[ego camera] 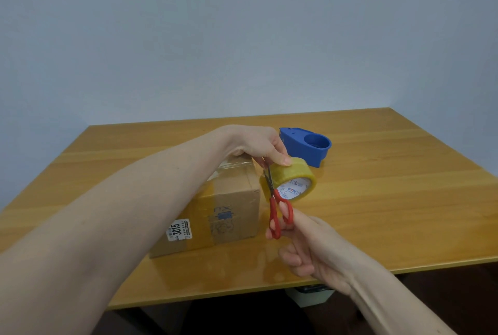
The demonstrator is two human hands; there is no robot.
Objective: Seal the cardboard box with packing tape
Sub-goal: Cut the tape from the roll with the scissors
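Box: I see the box (pixel 215 208) resting on the desk (pixel 377 200), left of centre, with a white label reading 3015 on its near side. Clear tape already shines across its top and down the near face.

Left hand: my left hand (pixel 258 146) reaches over the far right corner of the box, forearm crossing above the box top. Its grip is clamped on the tape roll (pixel 293 179), fingertips pressing the roll's upper rim.

Tape roll: it hangs in the air just beside the box's right edge, tilted, its printed core facing me. A short stretch of tape seems to run from the roll to the box corner, though it is too clear for me to be sure.

Right hand: my right hand (pixel 310 243) is low and near, grip closed on the scissors (pixel 277 208), fingers through the red loops.

Scissors: the blades point up and away, slightly apart, their tips in the narrow gap between box and roll. I cannot tell whether they touch the tape.

Dispenser: a blue dispenser (pixel 307 144) sits on the desk behind the roll, apart from both hands.
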